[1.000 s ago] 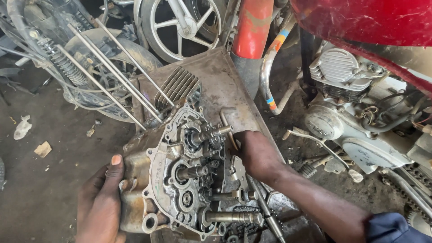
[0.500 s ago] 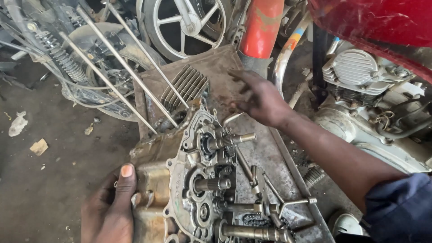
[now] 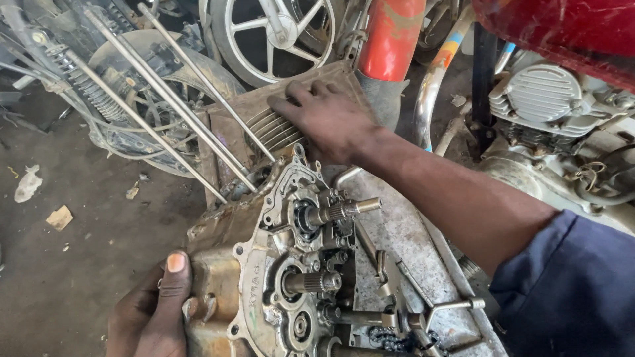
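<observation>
Grimy aluminium crankcase (image 3: 278, 277) sits at centre frame on a dirty metal tray (image 3: 403, 231), open side up, with two splined shafts (image 3: 331, 213) sticking out toward 3 o'clock. Left hand (image 3: 155, 311) at 7 o'clock is clamped on the case's lower edge, thumb on top. Right hand (image 3: 327, 119) at 12 o'clock lies flat, fingers apart, on the finned cylinder (image 3: 271, 129), holding nothing. Four long studs (image 3: 165, 99) run off toward 10 o'clock. To do it well, judging from this: keep the left grip firm so the case can't rock, press the palm squarely on the fins, push along the stud line, and keep fingers clear of the shafts. Red bike (image 3: 562, 39) at 2 o'clock, wheel (image 3: 271, 33) at 12.
</observation>
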